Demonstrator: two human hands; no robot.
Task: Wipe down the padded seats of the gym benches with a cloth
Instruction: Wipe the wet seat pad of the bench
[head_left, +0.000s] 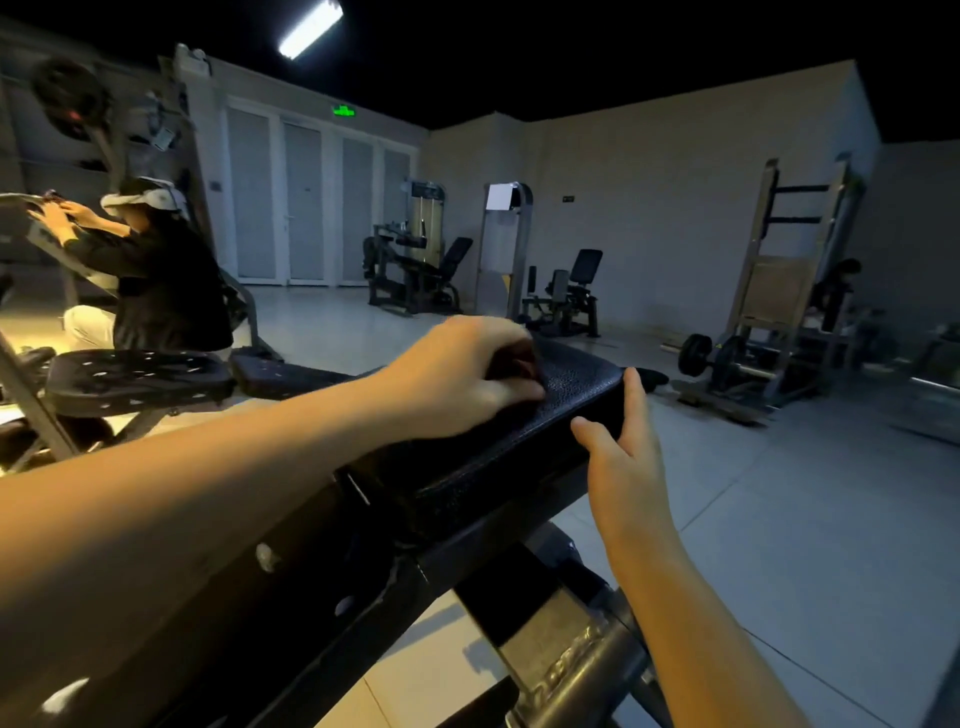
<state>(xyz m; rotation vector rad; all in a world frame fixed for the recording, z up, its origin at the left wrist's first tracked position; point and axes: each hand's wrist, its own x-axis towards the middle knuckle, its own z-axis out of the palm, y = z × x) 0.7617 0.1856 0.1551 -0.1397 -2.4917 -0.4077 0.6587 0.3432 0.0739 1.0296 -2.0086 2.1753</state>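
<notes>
head view: pressed the left grip down on the padded seat of the bench, fingers curled round a dark cloth, barely visible beneath. touched the seat's side edge with the right grip, fingers straight, holding nothing.

Bare forearms, left hand, right hand

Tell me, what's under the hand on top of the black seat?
The left hand grips something dark, likely the cloth, on the seat. Its fingers hide most of it.
</notes>
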